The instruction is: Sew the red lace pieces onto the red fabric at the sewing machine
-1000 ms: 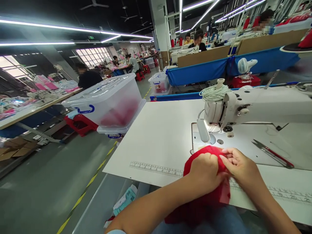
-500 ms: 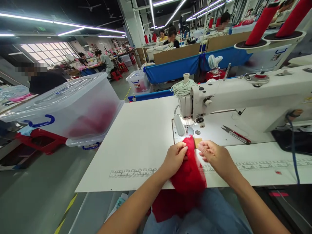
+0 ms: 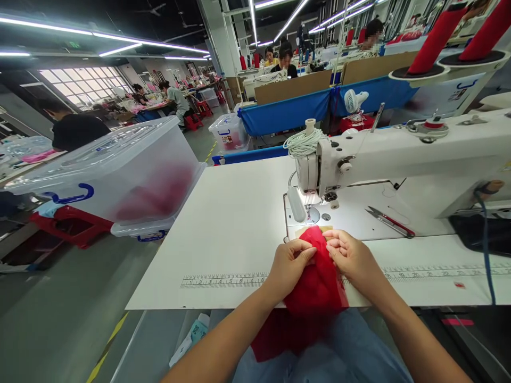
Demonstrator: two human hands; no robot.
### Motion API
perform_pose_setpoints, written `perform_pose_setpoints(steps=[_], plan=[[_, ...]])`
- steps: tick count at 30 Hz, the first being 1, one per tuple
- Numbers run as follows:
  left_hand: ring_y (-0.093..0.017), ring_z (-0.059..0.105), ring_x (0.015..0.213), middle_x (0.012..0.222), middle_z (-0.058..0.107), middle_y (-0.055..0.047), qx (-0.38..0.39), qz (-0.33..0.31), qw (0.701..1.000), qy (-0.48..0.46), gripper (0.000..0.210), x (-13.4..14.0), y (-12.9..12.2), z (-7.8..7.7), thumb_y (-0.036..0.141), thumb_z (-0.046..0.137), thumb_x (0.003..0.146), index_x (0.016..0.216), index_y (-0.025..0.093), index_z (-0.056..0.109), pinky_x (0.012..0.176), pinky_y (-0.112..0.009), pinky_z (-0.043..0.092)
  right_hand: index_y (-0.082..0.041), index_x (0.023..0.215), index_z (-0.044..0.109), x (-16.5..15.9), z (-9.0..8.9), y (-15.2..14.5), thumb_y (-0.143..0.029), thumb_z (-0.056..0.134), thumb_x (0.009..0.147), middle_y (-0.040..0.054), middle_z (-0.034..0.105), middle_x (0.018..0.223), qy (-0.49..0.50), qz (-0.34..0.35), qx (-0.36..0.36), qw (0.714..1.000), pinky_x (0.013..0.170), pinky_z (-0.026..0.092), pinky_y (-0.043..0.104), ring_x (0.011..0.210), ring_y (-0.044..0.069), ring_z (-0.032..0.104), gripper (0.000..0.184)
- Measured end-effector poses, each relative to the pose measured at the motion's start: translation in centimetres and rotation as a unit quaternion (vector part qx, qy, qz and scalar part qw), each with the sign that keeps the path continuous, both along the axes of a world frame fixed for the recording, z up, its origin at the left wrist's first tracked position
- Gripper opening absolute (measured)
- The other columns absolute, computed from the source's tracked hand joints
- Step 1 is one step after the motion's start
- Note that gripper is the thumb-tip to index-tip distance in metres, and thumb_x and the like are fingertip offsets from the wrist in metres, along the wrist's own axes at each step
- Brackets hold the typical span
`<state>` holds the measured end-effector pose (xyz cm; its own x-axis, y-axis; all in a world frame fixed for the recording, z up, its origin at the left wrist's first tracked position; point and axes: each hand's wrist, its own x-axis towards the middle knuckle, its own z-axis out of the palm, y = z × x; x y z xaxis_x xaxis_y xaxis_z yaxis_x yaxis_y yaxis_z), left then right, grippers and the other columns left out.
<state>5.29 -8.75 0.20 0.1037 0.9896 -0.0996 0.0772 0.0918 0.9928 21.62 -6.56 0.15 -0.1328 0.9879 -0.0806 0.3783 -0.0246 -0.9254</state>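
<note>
Red fabric [image 3: 319, 287] hangs from the sewing machine's front over the table edge onto my lap. My left hand [image 3: 293, 263] pinches it near its upper left edge. On the other side, my right hand [image 3: 351, 258] has thumb and fingers closed on the fabric's upper right edge. The fabric's top end lies just in front of the needle area of the white sewing machine [image 3: 399, 154], apart from the presser foot. A yellowish tape patch [image 3: 302, 232] on the table shows partly behind the fabric.
Thread snips [image 3: 390, 221] with red handles lie right of the needle plate. A printed ruler [image 3: 223, 280] runs along the white table [image 3: 231, 213]. Left stands a clear plastic bin [image 3: 159, 186] on a red stool. Red thread cones [image 3: 437, 40] stand upper right; co-workers sit beyond.
My right hand has moved in to the fabric and now grips its right edge. The fabric's top has come away from the needle area slightly and spread rightward.
</note>
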Motion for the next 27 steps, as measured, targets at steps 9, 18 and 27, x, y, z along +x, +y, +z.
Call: perform_pose_setpoints(steps=[9,18,27], plan=[[-0.012,0.048,0.06,0.065,0.051,0.002,-0.009,0.054,0.998,-0.011,0.027,0.1,-0.1,-0.6,0.04,0.061,0.081,0.069,0.018,0.051,0.058,-0.023,0.043,-0.02,0.117,0.05,-1.0,0.1,-0.5,-0.043,0.046,0.079,0.0051,0.069,0.085,-0.151,-0.007,0.072,0.986,0.062,0.048,0.034,0.067,0.022,0.065,0.045],[-0.012,0.048,0.058,0.065,0.051,0.003,-0.019,0.061,0.994,-0.091,0.009,-0.4,0.0,-0.3,0.028,0.055,0.08,0.077,0.02,0.058,0.057,-0.024,0.043,-0.025,0.082,0.065,-1.3,-0.4,-0.1,-0.025,0.033,0.087,0.0044,0.065,0.084,-0.229,0.051,0.143,0.962,0.059,0.043,0.03,0.067,0.019,0.062,0.032],[-0.014,0.055,0.071,0.079,0.06,0.0,-0.022,0.144,0.982,-0.117,0.016,-0.1,0.0,-1.3,0.03,0.066,0.073,0.08,0.019,0.057,0.068,-0.025,0.046,-0.021,0.101,0.06,-2.1,0.6,-0.5,-0.01,0.046,0.088,0.0049,0.067,0.1,-0.374,-0.004,0.124,0.919,0.053,0.031,0.027,0.071,0.018,0.062,0.022]])
